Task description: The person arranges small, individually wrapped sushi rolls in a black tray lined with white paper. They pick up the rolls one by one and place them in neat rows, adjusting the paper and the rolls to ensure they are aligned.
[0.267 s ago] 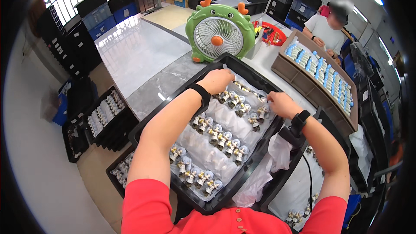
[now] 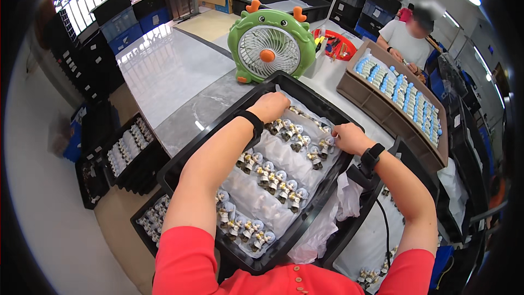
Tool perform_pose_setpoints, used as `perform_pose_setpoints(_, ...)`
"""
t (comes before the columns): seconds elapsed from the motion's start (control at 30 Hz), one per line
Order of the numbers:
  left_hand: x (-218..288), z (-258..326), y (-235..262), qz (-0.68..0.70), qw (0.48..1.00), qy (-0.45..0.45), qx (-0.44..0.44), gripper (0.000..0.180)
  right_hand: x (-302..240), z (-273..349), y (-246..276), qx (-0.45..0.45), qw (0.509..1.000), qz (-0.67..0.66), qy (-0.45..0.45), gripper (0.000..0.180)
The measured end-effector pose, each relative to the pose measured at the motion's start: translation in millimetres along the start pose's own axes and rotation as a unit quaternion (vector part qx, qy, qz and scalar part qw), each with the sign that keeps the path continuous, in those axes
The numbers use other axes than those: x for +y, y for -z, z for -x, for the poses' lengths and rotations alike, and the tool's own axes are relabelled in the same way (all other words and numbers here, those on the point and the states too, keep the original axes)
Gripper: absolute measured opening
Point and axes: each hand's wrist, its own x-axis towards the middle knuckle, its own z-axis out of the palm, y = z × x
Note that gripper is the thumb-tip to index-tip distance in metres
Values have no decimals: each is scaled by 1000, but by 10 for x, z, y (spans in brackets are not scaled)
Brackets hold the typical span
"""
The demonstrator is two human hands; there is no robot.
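Observation:
A black tray (image 2: 256,265) sits in front of me, holding rows of small figurines (image 2: 275,179) with pale blue-grey hair and white-and-gold clothes. Between the rows, a white sheet (image 2: 254,190) lies in folds. Both hands reach to the tray's far end, one at each side of the farthest row. My left hand (image 2: 269,107) is closed, its fingertips pinched at the sheet by the far left wall. Opposite it, my right hand (image 2: 351,139) is closed too, beside figurines at the right wall; what its fingertips hold is mostly hidden.
A green cartoon-shaped fan (image 2: 271,49) stands beyond the tray. At the right, a brown crate (image 2: 376,90) holds blue-and-white pieces, with a co-worker (image 2: 406,41) behind it. Another black tray with figurines and a crumpled plastic bag (image 2: 322,235) lie near my right arm.
The whole view has shifted slightly. Both hands keep nearly the same places at the tray's far end, with the fingers still closed.

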Motion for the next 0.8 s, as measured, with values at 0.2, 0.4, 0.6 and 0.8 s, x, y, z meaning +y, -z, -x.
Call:
perform_pose_setpoints(0.2, -43, -23, -8, 8, 998, -3, 66, 12, 23, 58, -10, 105, 992, 67, 9, 11)
perform_pose_setpoints(0.4, 13, -145, -172, -23, 995, 42, 87, 11, -31, 125, 14, 104, 983, 150, -7, 8)
perform_pose_setpoints(0.6, -35, -212, -105, -29, 998, 32, 45, 8, -70, 140, 149, 107, 990, 93, 26, 23)
perform_pose_setpoints(0.8, -65, -232, -187, -38, 997, 29, 54, 7, -236, 128, 199, 1, 988, 40, 147, 33)
